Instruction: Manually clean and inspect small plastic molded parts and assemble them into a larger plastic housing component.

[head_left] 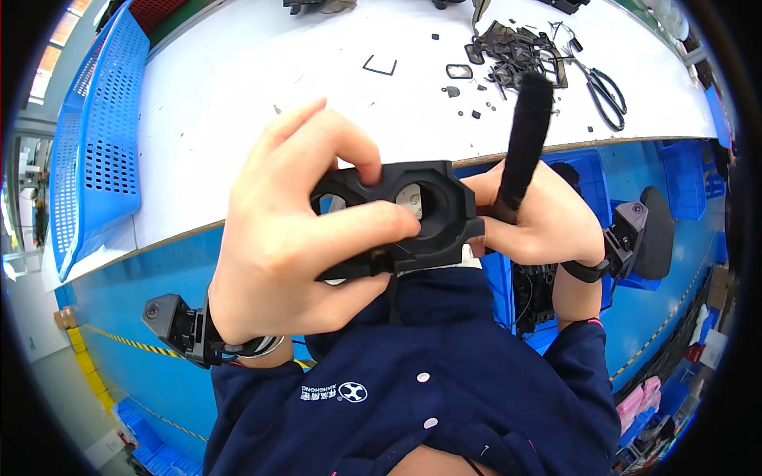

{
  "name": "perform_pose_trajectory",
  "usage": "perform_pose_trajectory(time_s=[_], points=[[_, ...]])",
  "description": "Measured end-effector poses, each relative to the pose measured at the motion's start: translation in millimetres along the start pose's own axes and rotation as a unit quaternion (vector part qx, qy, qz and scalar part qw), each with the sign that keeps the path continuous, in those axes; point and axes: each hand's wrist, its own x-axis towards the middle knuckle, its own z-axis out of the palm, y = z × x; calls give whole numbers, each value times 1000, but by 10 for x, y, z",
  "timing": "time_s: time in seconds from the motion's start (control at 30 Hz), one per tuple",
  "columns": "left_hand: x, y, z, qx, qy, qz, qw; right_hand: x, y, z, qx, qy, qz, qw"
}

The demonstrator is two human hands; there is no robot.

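Note:
Held up in front of my chest is a black moulded plastic part [464,202] with two round openings, tilted so that I see into them. My left hand [294,226] is closed around its left end, with one fingertip resting at the rim of the right-hand opening. At the part's right edge is my right hand [548,210], its fingers closed. A dark, fuzzy-wrapped handle [526,135] sticks up out of that hand; its lower end is hidden, so I cannot tell what tool it belongs to.
Beyond my hands stretches a white table [214,135]. A blue perforated basket [103,151] stands at its left end. Far right lie a heap of black plastic scraps [516,55] and black-handled scissors [607,99]. Below the table edge are blue bins [683,178], one holding black parts [536,293].

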Motion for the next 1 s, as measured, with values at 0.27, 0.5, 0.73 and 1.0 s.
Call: perform_pose_trajectory(time_s=[0.27, 0.5, 0.73, 1.0], points=[[-53, -16, 128, 0, 36, 18, 999, -29, -2, 161, 153, 37, 80, 984], [-207, 49, 327, -88, 213, -122, 965, -114, 29, 274, 385, 255, -25, 886], [-190, 84, 440, 29, 239, -73, 968, -21, -23, 440, 330, 299, 63, 893], [-209, 86, 456, -39, 229, -124, 965, 3, 56, 446, 423, 277, -12, 863]])
